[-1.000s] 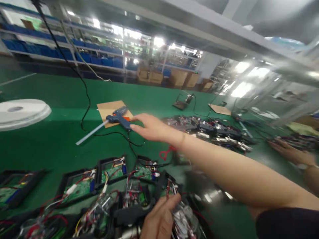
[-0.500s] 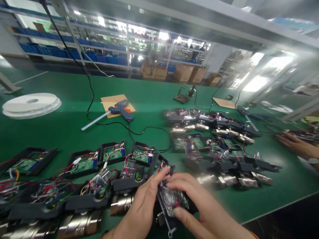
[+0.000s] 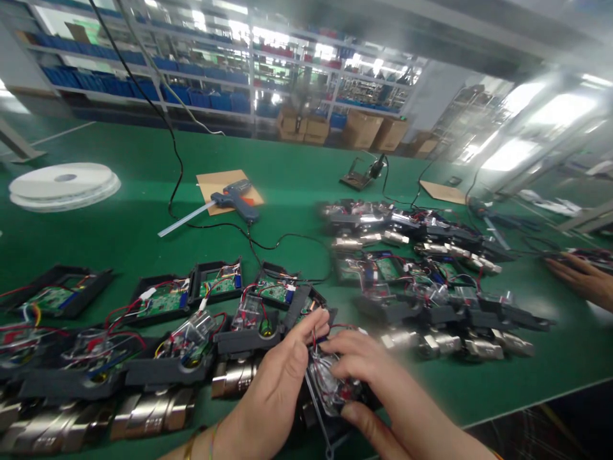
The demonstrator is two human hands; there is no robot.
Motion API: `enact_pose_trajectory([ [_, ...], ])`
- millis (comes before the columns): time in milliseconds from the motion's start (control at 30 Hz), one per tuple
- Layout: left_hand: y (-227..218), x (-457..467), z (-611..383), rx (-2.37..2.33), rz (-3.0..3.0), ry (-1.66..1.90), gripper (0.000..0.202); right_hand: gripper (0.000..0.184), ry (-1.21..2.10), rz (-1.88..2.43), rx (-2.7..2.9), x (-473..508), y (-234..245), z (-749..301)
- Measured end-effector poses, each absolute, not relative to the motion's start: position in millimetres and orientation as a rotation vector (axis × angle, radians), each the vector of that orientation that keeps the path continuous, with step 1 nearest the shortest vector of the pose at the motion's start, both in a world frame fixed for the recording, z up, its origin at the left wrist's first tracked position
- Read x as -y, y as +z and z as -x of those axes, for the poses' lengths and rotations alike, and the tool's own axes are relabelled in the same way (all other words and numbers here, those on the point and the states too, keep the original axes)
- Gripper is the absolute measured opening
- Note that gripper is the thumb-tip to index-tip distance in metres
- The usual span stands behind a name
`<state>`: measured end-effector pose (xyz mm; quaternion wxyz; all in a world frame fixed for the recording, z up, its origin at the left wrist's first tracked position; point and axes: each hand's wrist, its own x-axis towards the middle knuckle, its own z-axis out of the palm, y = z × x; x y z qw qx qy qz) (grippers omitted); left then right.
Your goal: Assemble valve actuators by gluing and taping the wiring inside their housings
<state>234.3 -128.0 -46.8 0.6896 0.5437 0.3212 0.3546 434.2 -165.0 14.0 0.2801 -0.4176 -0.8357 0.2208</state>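
Note:
In front of me, partly hidden by both hands, lies a black-housed unit with a clear plastic gear cover (image 3: 330, 383) and red wires. My right hand (image 3: 378, 377) is closed on this cover, thumb at its near edge and fingers over its far side. My left hand (image 3: 282, 377) has its fingers stretched out, resting along the unit's left side. Just beyond the fingertips is an opened black case (image 3: 306, 300) with a circuit board inside. To the left, similar units (image 3: 249, 332) with nickel-coloured valve bodies (image 3: 153, 412) stand in a row, wired to open cases (image 3: 165, 303).
A glue gun (image 3: 234, 198) with a white glue stick lies on cardboard, its cable trailing across the green table (image 3: 143, 249). A white reel (image 3: 64, 185) is at left. More valve units (image 3: 431, 306) fill the right. Another person's hand (image 3: 582, 278) is at the far right.
The camera view has shifted slightly. My right fingers have moved a little on the clear cover, showing more of it; my left hand stays along the unit's side.

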Motion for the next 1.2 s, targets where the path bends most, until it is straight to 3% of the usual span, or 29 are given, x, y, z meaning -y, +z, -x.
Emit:
enact_pose_trajectory([
  [433, -48.6, 125.3, -235.0, -0.716, -1.253, 0.760, 0.051, 0.033, 0.562, 1.079, 2.421, 169.9, 18.9, -440.4],
  [767, -51.4, 124.8, -235.9, -0.730, -1.267, 0.722, 0.045, 0.063, 0.373, 1.022, 2.491, 189.8, -15.3, -449.0],
  [1200, -31.2, 133.0, -237.6, -1.070, -1.456, 0.573, 0.063, 0.059, 0.349, 1.082, 2.327, 198.0, -17.8, -438.0],
])
